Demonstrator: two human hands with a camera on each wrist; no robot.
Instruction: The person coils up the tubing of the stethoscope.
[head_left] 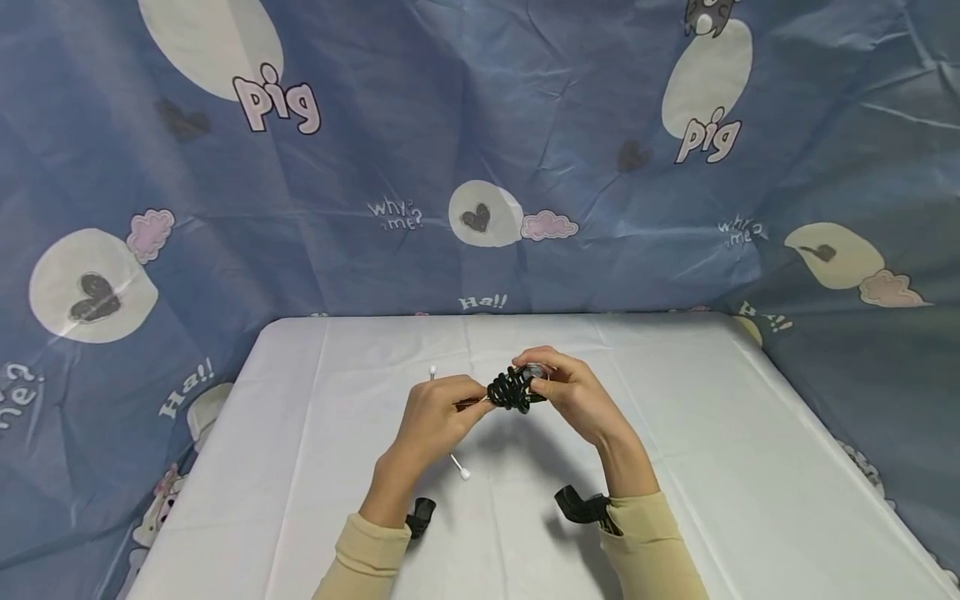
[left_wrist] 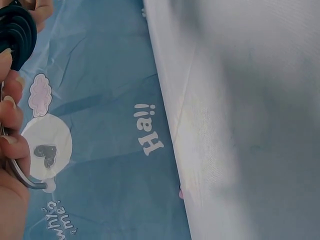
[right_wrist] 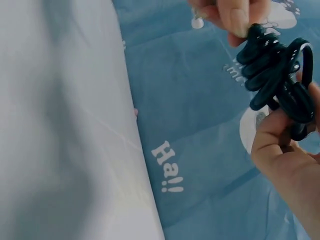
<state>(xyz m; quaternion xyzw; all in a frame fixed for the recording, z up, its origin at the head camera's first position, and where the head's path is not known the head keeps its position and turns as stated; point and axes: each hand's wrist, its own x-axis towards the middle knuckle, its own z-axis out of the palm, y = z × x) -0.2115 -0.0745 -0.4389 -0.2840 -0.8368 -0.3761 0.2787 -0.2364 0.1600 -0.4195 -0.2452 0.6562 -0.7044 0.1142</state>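
A stethoscope (head_left: 512, 392) is held above the white table, its black tubing wound into a tight bundle. My left hand (head_left: 438, 417) grips its metal ear tubes, whose white ear tips (head_left: 464, 473) stick out on both sides of the hand. In the left wrist view a bent ear tube (left_wrist: 22, 177) passes under the curled fingers. At the other end, my right hand (head_left: 576, 396) holds the wound bundle between thumb and fingers. From the right wrist the coils (right_wrist: 267, 70) and a loose loop of tubing show close up; the fingers partly hide the far end.
The table (head_left: 337, 500) has a white cover. Behind and beside it hangs a blue printed cloth (head_left: 390, 150). A black wrist camera mount (head_left: 581, 505) juts inward from the right wrist, and another (head_left: 422, 517) from the left.
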